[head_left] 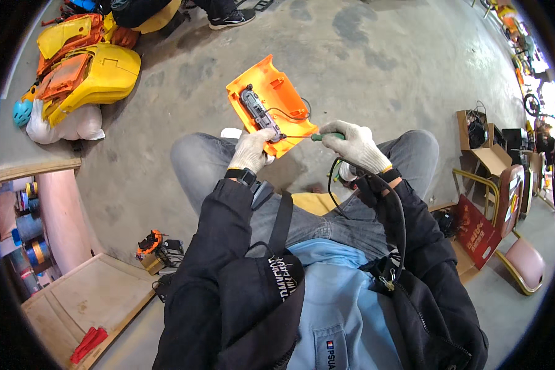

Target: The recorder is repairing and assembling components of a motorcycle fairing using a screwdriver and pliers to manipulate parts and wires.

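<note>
Both hands wear pale work gloves. My left hand [254,150] is closed round the lower left edge of an orange plastic housing [287,102], holding it up above my lap. Fixed along the housing's left side is a grey elongated part [253,106], with a thin black cable running from it across the inside. My right hand [356,145] grips a screwdriver [320,137] with a green handle. Its shaft points left, and the tip reaches the lower end of the grey part near my left fingers. Whether the tip sits in a screw is too small to tell.
Yellow and orange plastic panels [98,77] are piled at the far left, beside a person's shoe [232,19]. A wooden board [74,302] with red gloves [89,344] lies at the near left. Cardboard boxes [492,157] and a folding chair [524,262] stand at the right.
</note>
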`<action>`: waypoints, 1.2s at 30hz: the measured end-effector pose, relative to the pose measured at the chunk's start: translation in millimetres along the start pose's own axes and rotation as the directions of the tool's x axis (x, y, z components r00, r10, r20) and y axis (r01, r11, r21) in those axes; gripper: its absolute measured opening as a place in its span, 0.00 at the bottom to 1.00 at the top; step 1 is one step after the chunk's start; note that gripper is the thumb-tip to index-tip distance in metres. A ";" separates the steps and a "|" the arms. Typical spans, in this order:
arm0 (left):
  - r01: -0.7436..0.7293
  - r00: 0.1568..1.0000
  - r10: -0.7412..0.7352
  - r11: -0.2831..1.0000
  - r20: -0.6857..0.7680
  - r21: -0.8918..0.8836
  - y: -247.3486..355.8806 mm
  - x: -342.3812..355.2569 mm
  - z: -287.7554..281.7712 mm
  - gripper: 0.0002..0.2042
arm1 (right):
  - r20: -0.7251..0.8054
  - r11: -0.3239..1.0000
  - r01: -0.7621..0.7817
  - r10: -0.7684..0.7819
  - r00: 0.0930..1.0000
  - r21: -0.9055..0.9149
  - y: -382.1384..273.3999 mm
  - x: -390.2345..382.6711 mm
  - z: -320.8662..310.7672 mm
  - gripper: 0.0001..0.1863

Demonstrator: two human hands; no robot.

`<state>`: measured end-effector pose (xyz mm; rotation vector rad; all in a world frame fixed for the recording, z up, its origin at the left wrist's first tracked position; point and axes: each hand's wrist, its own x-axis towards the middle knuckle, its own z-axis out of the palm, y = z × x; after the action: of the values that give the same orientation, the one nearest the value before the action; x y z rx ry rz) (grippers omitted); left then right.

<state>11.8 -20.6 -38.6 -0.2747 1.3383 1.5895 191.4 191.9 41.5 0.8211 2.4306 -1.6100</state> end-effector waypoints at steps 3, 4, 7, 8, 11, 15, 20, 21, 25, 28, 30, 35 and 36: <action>-0.110 0.993 0.112 0.992 0.028 -0.069 -2.1 -2.9 6.2 0.15 | -0.021 0.999 0.032 -0.031 0.999 0.041 0.9 1.2 6.2 0.18; -0.107 0.994 0.107 0.993 0.005 -0.039 -1.7 -3.9 6.2 0.15 | -0.017 0.999 0.033 -0.033 0.999 0.037 -0.4 1.2 7.1 0.18; -0.070 0.996 0.070 0.998 -0.047 0.001 -1.3 -0.9 5.1 0.14 | -0.010 0.999 -0.006 0.006 1.000 0.032 -7.5 0.3 8.2 0.18; -0.063 0.996 0.064 0.998 -0.059 0.012 -1.9 1.9 4.0 0.14 | 0.016 1.000 -0.029 0.029 0.999 0.004 -10.2 0.1 7.8 0.18; -0.091 0.995 0.090 0.996 -0.050 -0.018 -5.9 12.6 -0.4 0.13 | 0.031 0.999 -0.023 0.025 0.999 -0.049 -16.6 -0.1 9.5 0.19; -0.063 0.992 0.069 0.996 -0.107 0.064 -10.6 21.3 -5.5 0.15 | 0.027 0.995 -0.012 0.015 1.000 -0.099 -18.5 -1.0 9.9 0.19; -0.076 0.988 0.088 0.992 -0.123 0.102 -7.5 16.2 -0.8 0.15 | 0.030 0.996 0.019 -0.017 0.999 -0.090 -16.7 -1.7 9.5 0.19; -0.066 0.988 0.073 0.996 -0.136 0.053 -6.5 14.4 1.1 0.15 | 0.031 0.995 -0.005 0.008 0.999 -0.101 -16.8 -1.3 10.1 0.19; -0.003 0.990 0.010 0.999 -0.140 0.047 -2.2 10.7 1.6 0.14 | 0.036 0.994 -0.015 0.019 0.999 -0.106 -18.7 0.1 14.0 0.19; -0.038 0.980 0.055 0.995 -0.192 0.090 -7.6 13.4 -0.9 0.15 | 0.021 0.992 0.018 -0.015 1.000 -0.123 -20.3 -0.2 17.5 0.20; -0.079 0.980 0.104 0.986 -0.168 0.148 -11.6 16.5 -4.9 0.16 | 0.127 0.977 -0.212 0.209 0.970 0.009 -20.4 0.0 18.0 0.21; -0.053 0.983 0.094 0.968 -0.156 0.245 -14.1 21.3 -8.4 0.21 | 0.328 0.867 -0.456 0.379 0.865 0.199 -13.9 6.9 17.4 0.22; -0.050 0.985 0.095 0.955 -0.143 0.293 -13.0 21.2 -8.2 0.22 | 0.354 0.847 -0.521 0.459 0.815 0.102 -11.4 8.5 18.1 0.22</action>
<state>8.6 -17.7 -64.3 -0.1739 1.6975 1.4312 175.0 175.8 39.8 1.0235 1.6742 -1.6253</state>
